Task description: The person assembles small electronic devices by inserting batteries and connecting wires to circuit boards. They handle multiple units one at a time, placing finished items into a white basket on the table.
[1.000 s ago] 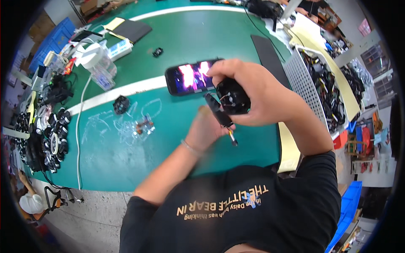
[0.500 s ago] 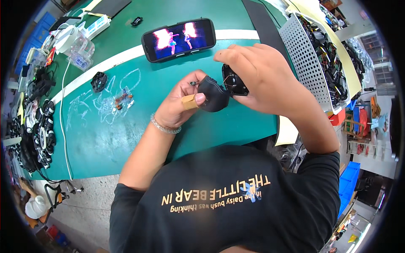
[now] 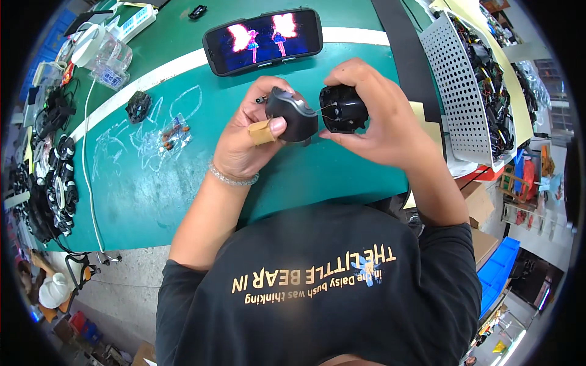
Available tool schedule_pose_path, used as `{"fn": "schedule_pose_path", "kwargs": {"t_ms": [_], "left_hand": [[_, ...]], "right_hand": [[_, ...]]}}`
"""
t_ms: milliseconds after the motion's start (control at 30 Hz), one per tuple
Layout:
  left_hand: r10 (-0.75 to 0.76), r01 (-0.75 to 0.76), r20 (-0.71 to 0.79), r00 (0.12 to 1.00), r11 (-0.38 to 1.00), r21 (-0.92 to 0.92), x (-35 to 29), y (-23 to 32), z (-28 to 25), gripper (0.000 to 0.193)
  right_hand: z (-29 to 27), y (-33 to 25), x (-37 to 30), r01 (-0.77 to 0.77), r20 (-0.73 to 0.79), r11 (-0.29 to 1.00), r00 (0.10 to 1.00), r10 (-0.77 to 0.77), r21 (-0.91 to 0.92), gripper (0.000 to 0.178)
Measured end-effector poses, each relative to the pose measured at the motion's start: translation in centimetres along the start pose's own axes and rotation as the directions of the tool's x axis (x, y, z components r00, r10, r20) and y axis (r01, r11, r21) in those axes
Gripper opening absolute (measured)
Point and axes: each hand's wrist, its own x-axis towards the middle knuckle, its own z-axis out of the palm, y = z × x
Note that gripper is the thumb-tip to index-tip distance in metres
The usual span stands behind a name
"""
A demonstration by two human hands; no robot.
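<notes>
Presently, both hands were occupied: the left hand (image 3: 241, 135) grasped a rounded black housing (image 3: 293, 119), the right hand (image 3: 394, 125) a black shell (image 3: 344, 110), thin wires spanning the gap, both parts held above the surface (image 3: 342, 177). Just beyond lay a phone (image 3: 264, 43), screen lit. Toward the left edge were a small black part (image 3: 139, 107), a clear bag (image 3: 175, 136) and a white cable (image 3: 87, 165) reaching the near edge. A perforated basket (image 3: 455, 85) stood by the right edge. Grey floor (image 3: 134, 274) showed past the near edge.

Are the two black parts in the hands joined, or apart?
Apart: green table shows between the left part and right part, though thin wire seems to bridge them.
</notes>
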Motion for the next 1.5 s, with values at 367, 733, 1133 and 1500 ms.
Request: {"fn": "schedule_pose_path", "kwargs": {"t_ms": [367,733,1133,1500], "left_hand": [[0.187,-0.291,0.229,0.955,0.732,0.616,-0.1,1.6,1.8,0.019],[0.44,-0.324,0.168,0.882,0.306,0.895,-0.1,0.8,1.7,0.03],[0.319,-0.269,0.092,0.943,0.572,0.775,-0.1,0.1,1.2,0.036],[0.319,-0.295,0.118,0.94,0.591,0.751,0.0,-1.0,1.0,0.039]], "right_hand": [[1.8,0.9,-1.8,0.099,-0.426,0.995,0.899,-0.098,-0.019,0.061],[2.8,-0.8,-2.9,-0.031,-0.318,0.99,0.945,0.074,0.14,0.059],[3.4,0.0,-3.2,-0.253,-0.174,0.9,0.928,0.33,0.356,0.029],[4.5,1.5,-2.4,-0.388,0.205,0.442,0.89,0.407,0.809,0.026]]}}
